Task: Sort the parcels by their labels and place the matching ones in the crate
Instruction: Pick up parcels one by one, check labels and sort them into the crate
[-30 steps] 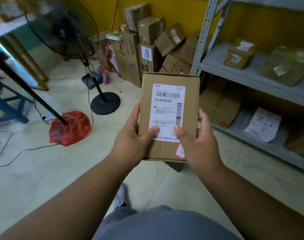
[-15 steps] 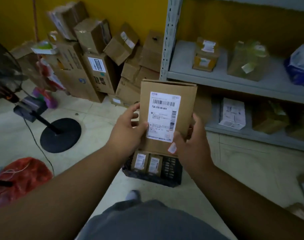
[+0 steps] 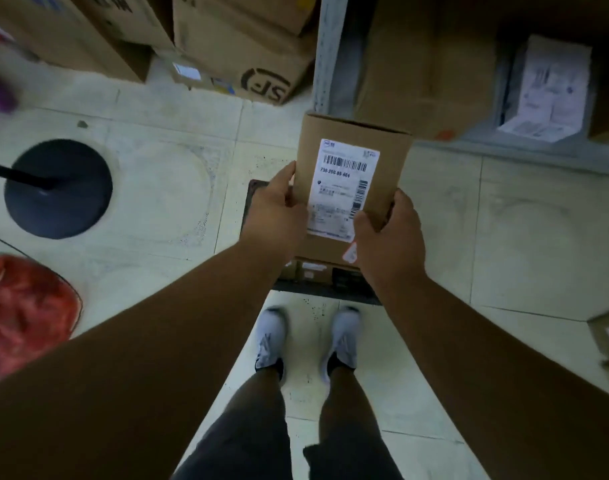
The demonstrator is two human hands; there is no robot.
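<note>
A flat brown cardboard parcel [image 3: 386, 154] with a white barcode label [image 3: 344, 188] faces me, held upright in both hands. My left hand [image 3: 278, 216] grips its left edge and my right hand [image 3: 389, 233] grips its lower right corner, thumb on the label. Directly under the parcel a black crate [image 3: 351, 289] stands on the tiled floor in front of my feet. Small labelled boxes [image 3: 311, 271] lie inside it, mostly hidden by the parcel and my hands.
Stacked cardboard boxes [image 3: 233, 39] line the wall ahead. A grey metal shelf [image 3: 524, 140] on the right holds a box and a labelled packet [image 3: 545, 84]. A black round fan base [image 3: 57, 188] and a red bag [image 3: 22, 317] sit at left. Another parcel [image 3: 607, 337] lies at far right.
My view has tilted down and swung right, from the room to the floor and my feet. The parcel, still in both hands, has come lower and now hangs over the black crate.
</note>
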